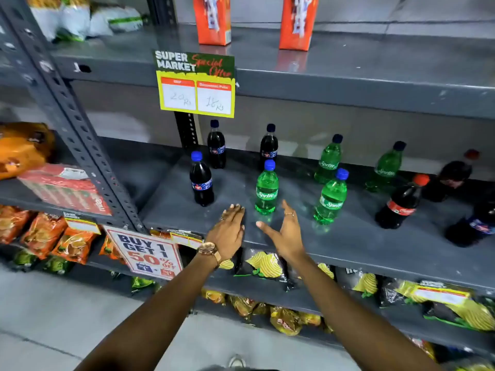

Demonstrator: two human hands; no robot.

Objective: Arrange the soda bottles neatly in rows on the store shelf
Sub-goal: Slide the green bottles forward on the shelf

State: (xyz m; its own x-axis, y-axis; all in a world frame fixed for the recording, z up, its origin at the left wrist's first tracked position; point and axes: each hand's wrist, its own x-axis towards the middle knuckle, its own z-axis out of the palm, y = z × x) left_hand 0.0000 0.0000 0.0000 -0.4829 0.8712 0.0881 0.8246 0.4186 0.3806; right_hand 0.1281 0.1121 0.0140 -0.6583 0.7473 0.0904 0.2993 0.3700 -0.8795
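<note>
Several soda bottles stand scattered on the grey metal shelf [348, 236]. A dark cola bottle with a blue cap [201, 183] stands front left, with two more dark bottles [216, 145] [268, 148] behind it. Green Sprite bottles stand at the front middle [266, 191], to its right [330, 200] and further back [329, 162] [385, 167]. A red-capped cola bottle [401, 204] stands at the right. My left hand [229, 231] is flat and open just in front of the shelf's front edge. My right hand [285, 231] is open beside it, below the front Sprite bottle, touching nothing.
A yellow price sign [197, 87] hangs from the upper shelf, where two orange cartons [214, 20] stand. A perforated upright post [80, 124] bounds the shelf at the left. Snack bags [265, 266] fill the lower shelves, beside a "Buy 1 Get 1" sign [147, 253].
</note>
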